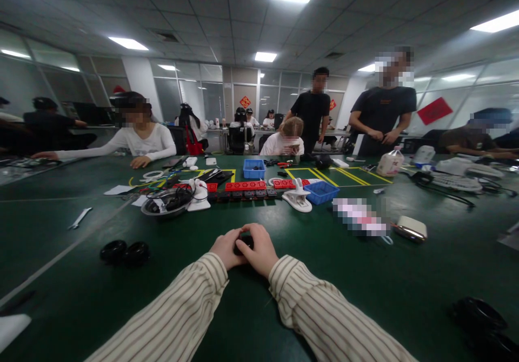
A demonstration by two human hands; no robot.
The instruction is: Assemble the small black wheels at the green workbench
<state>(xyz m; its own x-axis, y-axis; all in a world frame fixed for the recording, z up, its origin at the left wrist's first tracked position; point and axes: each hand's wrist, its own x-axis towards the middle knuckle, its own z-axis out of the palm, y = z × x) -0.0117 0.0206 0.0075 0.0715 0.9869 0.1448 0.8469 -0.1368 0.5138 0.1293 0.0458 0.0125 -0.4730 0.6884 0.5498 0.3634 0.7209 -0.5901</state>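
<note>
My left hand (225,248) and my right hand (259,249) meet at the middle of the green table (182,302). Both are closed around a small black round part (245,240), and the fingers cover most of it. What kind of part it is cannot be made out. To the left, a pair of glossy black rings (125,253) lies side by side. More black rings (480,319) rest at the lower right, partly cut off by the frame edge.
Beyond my hands run red and black socket strips (245,186), a blue bin (254,168), another blue bin (321,192) and a white clip stand (298,197). A metal bowl of black cables (167,204) is at left; an earphone case (411,228) lies right. Several people sit or stand around.
</note>
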